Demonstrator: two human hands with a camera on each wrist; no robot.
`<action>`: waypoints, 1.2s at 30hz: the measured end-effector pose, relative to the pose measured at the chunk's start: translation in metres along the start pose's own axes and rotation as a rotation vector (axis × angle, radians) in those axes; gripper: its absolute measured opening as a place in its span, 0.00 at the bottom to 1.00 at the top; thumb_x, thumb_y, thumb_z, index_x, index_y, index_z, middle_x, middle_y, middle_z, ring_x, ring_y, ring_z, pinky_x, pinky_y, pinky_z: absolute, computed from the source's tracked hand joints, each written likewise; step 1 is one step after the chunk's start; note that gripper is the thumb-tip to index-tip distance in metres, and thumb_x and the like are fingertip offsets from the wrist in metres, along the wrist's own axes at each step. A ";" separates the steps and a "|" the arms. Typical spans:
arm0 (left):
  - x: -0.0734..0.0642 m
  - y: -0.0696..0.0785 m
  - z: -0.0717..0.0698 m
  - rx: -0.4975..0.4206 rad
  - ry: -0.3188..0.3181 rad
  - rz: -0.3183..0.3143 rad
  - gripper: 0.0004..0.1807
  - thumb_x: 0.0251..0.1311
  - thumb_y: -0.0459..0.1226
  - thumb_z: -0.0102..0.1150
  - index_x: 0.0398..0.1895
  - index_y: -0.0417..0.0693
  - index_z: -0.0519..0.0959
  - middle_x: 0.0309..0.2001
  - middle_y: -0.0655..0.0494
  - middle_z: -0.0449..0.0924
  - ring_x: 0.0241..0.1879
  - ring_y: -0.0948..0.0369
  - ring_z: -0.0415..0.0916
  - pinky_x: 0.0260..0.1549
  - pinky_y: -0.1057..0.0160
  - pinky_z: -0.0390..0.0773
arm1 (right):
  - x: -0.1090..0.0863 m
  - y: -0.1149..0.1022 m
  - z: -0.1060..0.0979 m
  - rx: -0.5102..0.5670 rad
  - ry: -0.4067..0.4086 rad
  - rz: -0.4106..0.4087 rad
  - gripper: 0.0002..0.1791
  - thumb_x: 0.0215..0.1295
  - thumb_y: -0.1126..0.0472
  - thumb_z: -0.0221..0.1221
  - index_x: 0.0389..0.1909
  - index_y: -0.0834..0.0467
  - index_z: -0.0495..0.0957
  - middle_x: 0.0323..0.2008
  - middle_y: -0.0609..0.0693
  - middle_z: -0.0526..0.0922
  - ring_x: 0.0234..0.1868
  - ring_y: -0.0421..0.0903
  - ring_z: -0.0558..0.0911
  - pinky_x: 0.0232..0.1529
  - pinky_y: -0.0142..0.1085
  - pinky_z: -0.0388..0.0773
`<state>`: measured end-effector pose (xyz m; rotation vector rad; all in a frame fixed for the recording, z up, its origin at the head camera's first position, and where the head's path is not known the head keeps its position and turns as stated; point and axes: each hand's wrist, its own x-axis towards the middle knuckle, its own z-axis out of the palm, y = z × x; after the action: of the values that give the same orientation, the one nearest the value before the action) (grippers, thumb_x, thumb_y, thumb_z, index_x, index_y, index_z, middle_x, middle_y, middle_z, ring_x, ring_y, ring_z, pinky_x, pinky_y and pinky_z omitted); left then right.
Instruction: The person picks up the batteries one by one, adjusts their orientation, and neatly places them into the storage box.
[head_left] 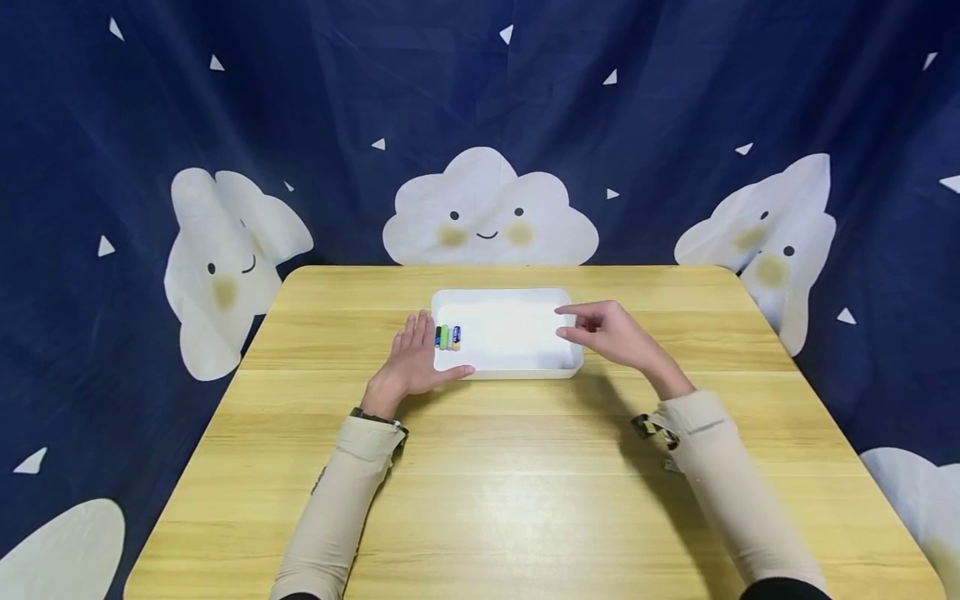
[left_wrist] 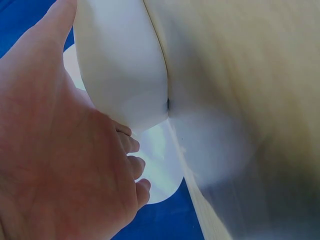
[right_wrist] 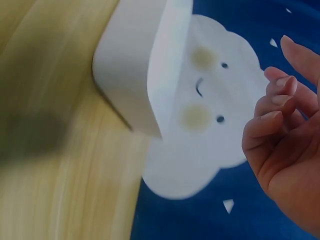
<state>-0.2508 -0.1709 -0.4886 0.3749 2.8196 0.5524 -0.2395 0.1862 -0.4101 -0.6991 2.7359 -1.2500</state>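
Note:
A shallow white tray (head_left: 510,374) lies on the table. Several small battery-like sticks, one of them green (head_left: 444,337) and one with a blue label (head_left: 456,336), stand side by side at the tray's left end. My left hand (head_left: 411,358) lies against that end with straight fingers along the outside and the thumb over the near rim. In the left wrist view the palm (left_wrist: 70,155) is beside the tray's wall. Over the right end hovers my right hand (head_left: 611,333), thumb and forefinger apart with nothing between them. The right wrist view shows its other fingers (right_wrist: 270,120) loosely curled.
The tray stands toward the back of a wooden table (head_left: 495,483). Behind the table hangs a dark blue curtain (head_left: 480,83) with white clouds. Both sleeves reach across the table from the near side.

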 end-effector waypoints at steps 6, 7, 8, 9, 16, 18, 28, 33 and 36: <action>0.001 0.000 0.000 -0.009 0.001 0.004 0.73 0.55 0.76 0.54 0.83 0.37 0.31 0.85 0.41 0.24 0.85 0.44 0.22 0.82 0.38 0.37 | -0.038 0.006 -0.028 -0.025 0.073 -0.003 0.20 0.69 0.61 0.67 0.60 0.63 0.83 0.22 0.47 0.75 0.21 0.34 0.66 0.22 0.29 0.65; 0.001 0.001 0.001 -0.007 0.000 0.007 0.73 0.55 0.76 0.54 0.83 0.37 0.30 0.85 0.41 0.23 0.85 0.44 0.22 0.82 0.38 0.37 | -0.045 0.007 -0.032 -0.027 0.083 -0.003 0.20 0.69 0.62 0.67 0.59 0.63 0.83 0.22 0.47 0.75 0.21 0.33 0.66 0.21 0.30 0.65; 0.002 0.001 0.002 -0.006 -0.001 0.010 0.73 0.55 0.76 0.54 0.83 0.38 0.30 0.85 0.41 0.23 0.85 0.44 0.21 0.82 0.38 0.37 | -0.052 0.008 -0.036 -0.029 0.090 0.000 0.20 0.69 0.62 0.67 0.59 0.63 0.83 0.22 0.47 0.75 0.20 0.33 0.66 0.21 0.30 0.65; 0.002 0.001 0.003 -0.004 0.000 0.014 0.73 0.56 0.77 0.53 0.83 0.38 0.30 0.85 0.41 0.23 0.85 0.44 0.21 0.82 0.38 0.36 | -0.060 0.010 -0.040 -0.036 0.096 0.004 0.20 0.69 0.62 0.67 0.60 0.63 0.82 0.22 0.46 0.75 0.20 0.34 0.66 0.20 0.31 0.65; 0.004 0.001 0.002 -0.001 0.004 0.025 0.73 0.56 0.77 0.53 0.83 0.36 0.31 0.85 0.40 0.24 0.85 0.43 0.22 0.82 0.38 0.36 | -0.106 0.022 -0.062 -0.110 0.135 0.047 0.19 0.69 0.63 0.67 0.60 0.61 0.83 0.22 0.44 0.75 0.20 0.36 0.68 0.20 0.32 0.65; 0.003 0.000 0.001 0.000 0.008 0.023 0.73 0.56 0.76 0.54 0.83 0.35 0.32 0.85 0.39 0.25 0.85 0.42 0.23 0.82 0.37 0.37 | -0.117 0.025 -0.067 -0.111 0.158 0.058 0.19 0.68 0.64 0.67 0.59 0.58 0.84 0.22 0.43 0.75 0.20 0.36 0.68 0.20 0.33 0.66; 0.004 -0.002 0.000 0.000 -0.002 0.023 0.73 0.56 0.78 0.51 0.83 0.36 0.30 0.85 0.41 0.22 0.84 0.43 0.22 0.81 0.36 0.37 | -0.159 0.036 -0.069 -0.179 0.212 0.096 0.15 0.68 0.65 0.67 0.54 0.61 0.85 0.20 0.39 0.75 0.19 0.35 0.69 0.21 0.30 0.66; 0.005 -0.002 0.001 -0.016 -0.007 0.019 0.73 0.56 0.77 0.52 0.83 0.37 0.30 0.85 0.42 0.21 0.85 0.44 0.21 0.82 0.37 0.37 | -0.173 0.038 -0.057 -0.204 0.213 0.147 0.11 0.69 0.62 0.67 0.48 0.62 0.86 0.18 0.39 0.73 0.18 0.34 0.68 0.20 0.30 0.67; 0.006 -0.004 0.003 -0.015 -0.013 0.013 0.74 0.54 0.79 0.51 0.83 0.38 0.29 0.85 0.42 0.21 0.84 0.44 0.20 0.82 0.37 0.36 | -0.182 0.039 -0.049 -0.234 0.192 0.193 0.08 0.70 0.59 0.66 0.42 0.60 0.87 0.16 0.40 0.70 0.17 0.34 0.67 0.18 0.31 0.66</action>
<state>-0.2566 -0.1718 -0.4943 0.3924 2.8008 0.5717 -0.1021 0.3202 -0.4300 -0.3301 3.0513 -1.0159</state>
